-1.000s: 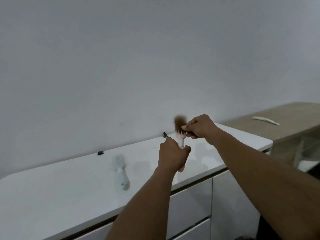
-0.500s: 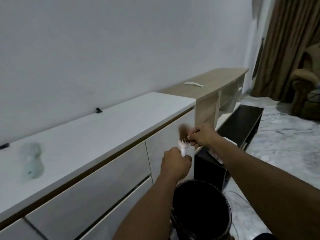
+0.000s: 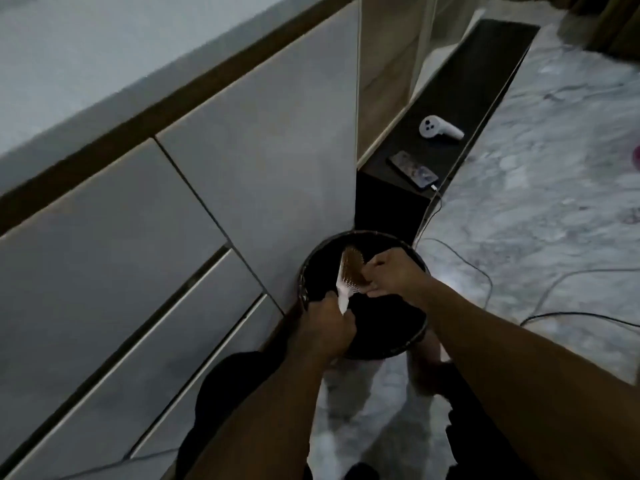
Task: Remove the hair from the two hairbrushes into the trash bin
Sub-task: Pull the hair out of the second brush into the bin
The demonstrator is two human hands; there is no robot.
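Observation:
A white hairbrush (image 3: 343, 279) is held over the open black trash bin (image 3: 410, 332) on the floor. My left hand (image 3: 327, 327) is closed around its handle. A mat of brown hair (image 3: 354, 266) covers the bristles, and my right hand (image 3: 393, 271) pinches that hair at the brush's right side. The second hairbrush is out of view.
The white drawer cabinet (image 3: 166, 216) stands close on the left of the bin. Behind the bin a low black shelf (image 3: 485, 81) carries a phone (image 3: 412, 172) on a cable and a white controller (image 3: 439, 128). Cables (image 3: 485, 271) trail over the marble floor on the right.
My view has swung down from the cabinet top to the bin. Both hands have lowered the white brush until it hangs over the bin's opening. The pale green brush has left the view.

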